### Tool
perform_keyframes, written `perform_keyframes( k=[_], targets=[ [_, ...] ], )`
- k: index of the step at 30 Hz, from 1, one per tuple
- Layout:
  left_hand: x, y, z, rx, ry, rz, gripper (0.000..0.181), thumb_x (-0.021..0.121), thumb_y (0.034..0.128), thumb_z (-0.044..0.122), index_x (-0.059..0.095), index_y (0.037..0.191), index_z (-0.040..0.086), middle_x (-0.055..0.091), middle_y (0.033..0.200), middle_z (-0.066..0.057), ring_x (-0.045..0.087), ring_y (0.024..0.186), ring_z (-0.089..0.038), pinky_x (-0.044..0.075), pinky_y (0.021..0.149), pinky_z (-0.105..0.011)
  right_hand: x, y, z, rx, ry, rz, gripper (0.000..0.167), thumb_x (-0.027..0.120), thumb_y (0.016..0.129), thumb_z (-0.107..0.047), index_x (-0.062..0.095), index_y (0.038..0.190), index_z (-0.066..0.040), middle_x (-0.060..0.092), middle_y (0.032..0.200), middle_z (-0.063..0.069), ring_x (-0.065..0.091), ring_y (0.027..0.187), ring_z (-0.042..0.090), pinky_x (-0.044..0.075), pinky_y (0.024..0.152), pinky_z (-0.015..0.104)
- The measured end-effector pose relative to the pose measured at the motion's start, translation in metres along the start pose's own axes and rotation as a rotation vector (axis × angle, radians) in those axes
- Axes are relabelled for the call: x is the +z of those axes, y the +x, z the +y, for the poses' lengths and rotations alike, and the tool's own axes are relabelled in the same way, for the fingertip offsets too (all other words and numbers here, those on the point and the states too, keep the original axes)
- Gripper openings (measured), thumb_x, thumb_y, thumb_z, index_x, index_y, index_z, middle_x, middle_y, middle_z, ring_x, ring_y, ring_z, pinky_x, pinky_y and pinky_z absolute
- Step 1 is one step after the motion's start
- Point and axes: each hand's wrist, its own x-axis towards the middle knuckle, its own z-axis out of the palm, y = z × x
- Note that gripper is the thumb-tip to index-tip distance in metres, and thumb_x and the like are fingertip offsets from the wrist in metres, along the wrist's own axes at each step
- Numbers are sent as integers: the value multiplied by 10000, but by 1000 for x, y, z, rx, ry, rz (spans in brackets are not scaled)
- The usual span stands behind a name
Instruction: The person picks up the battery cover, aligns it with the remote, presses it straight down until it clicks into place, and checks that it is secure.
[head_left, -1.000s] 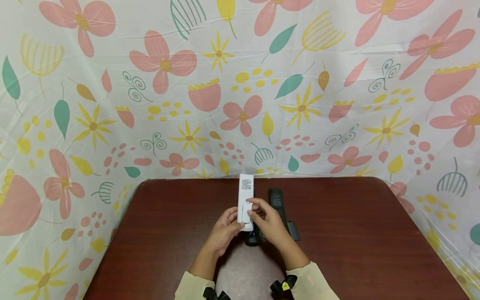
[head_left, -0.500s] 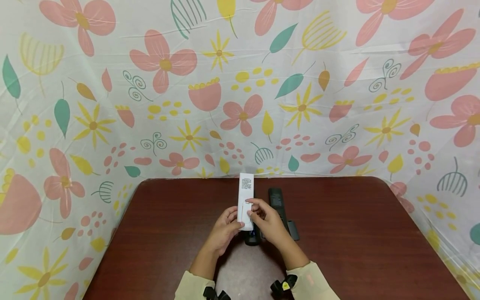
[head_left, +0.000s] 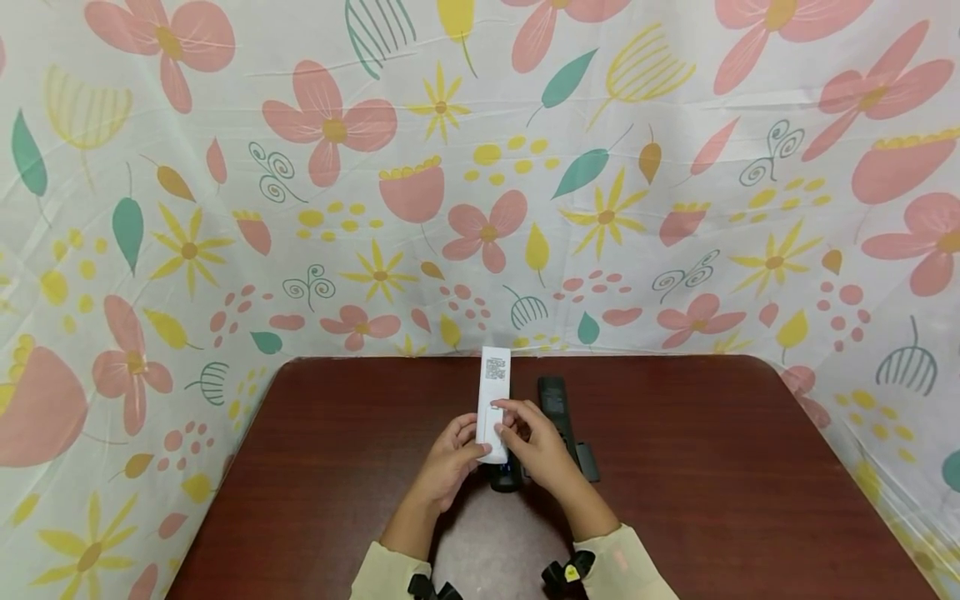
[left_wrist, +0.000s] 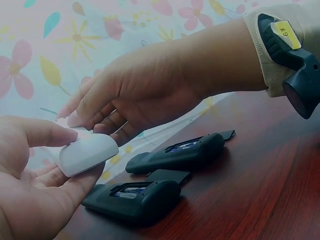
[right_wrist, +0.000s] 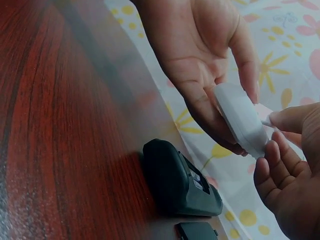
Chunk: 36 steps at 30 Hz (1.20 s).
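Observation:
A white remote control (head_left: 494, 385) is held above the table, its back with a printed code facing up. My left hand (head_left: 446, 467) grips its lower end, thumb on the back and fingers underneath; the end is close up in the left wrist view. My right hand (head_left: 542, 446) pinches at the battery cover (head_left: 491, 425), index fingertip at its upper edge and thumb lower down. Those fingers partly hide the cover. Below lie a black remote control (left_wrist: 135, 202) and a second black remote control (left_wrist: 175, 155), battery compartments uncovered and batteries showing.
A loose black battery cover (head_left: 587, 462) lies right of the second black remote; another dark cover (left_wrist: 170, 176) lies between the black remotes. The brown wooden table (head_left: 712, 467) meets a flowered cloth (head_left: 637, 275) at its far edge.
The battery cover's raised outline, plain a second ago, now looks flatter against the white remote's back. Both hands have stayed almost in place.

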Motion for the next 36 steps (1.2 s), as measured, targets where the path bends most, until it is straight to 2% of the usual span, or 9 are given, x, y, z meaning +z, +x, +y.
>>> perform_keyframes(
  k=[7, 16, 21, 30, 33, 36],
  targets=[
    [0, 0, -2, 5, 9, -3, 588, 605, 945, 4, 334, 1466, -13, 518, 1439, -181, 633, 1113, -128, 531, 898, -268, 1, 1, 2, 6, -50, 9, 308, 650, 995, -182, 649, 1298, -242, 518, 945, 7, 510, 771, 114, 486, 674, 229],
    [2, -1, -1, 13, 9, 1, 588, 603, 938, -4, 336, 1462, -13, 538, 1421, -158, 632, 1107, -123, 530, 883, -267, 2, 0, 3, -16, -78, 26, 327, 683, 972, -168, 665, 1296, -208, 529, 925, 23, 512, 777, 97, 482, 679, 221],
    [2, -1, -1, 15, 2, -1, 589, 605, 929, -11, 341, 1456, -13, 550, 1404, -144, 632, 1101, -123, 534, 882, -270, 1, 0, 1, -8, -71, 25, 328, 689, 965, -148, 666, 1288, -202, 530, 923, 0, 522, 771, 92, 492, 675, 225],
    [3, 0, 0, 15, 3, -1, 578, 603, 929, -24, 350, 1448, -8, 553, 1399, -139, 632, 1113, -123, 536, 888, -275, 0, 1, 1, -14, -40, 55, 397, 705, 946, -101, 614, 1326, -167, 573, 919, 45, 523, 758, 109, 487, 675, 225],
    [3, -1, 1, 14, 4, 0, 585, 601, 932, -21, 340, 1455, -15, 532, 1424, -175, 626, 1123, -130, 533, 887, -273, 0, 2, 2, 9, -26, 87, 454, 715, 938, -104, 568, 1365, -148, 598, 893, 50, 517, 734, 103, 468, 661, 220],
    [2, -1, 1, 8, 5, 6, 592, 605, 929, -21, 338, 1457, -23, 514, 1442, -206, 623, 1117, -129, 527, 881, -270, 1, 3, 1, 50, 5, 114, 517, 722, 937, -124, 516, 1411, -127, 607, 938, 82, 522, 747, 123, 453, 661, 219]
  ],
)
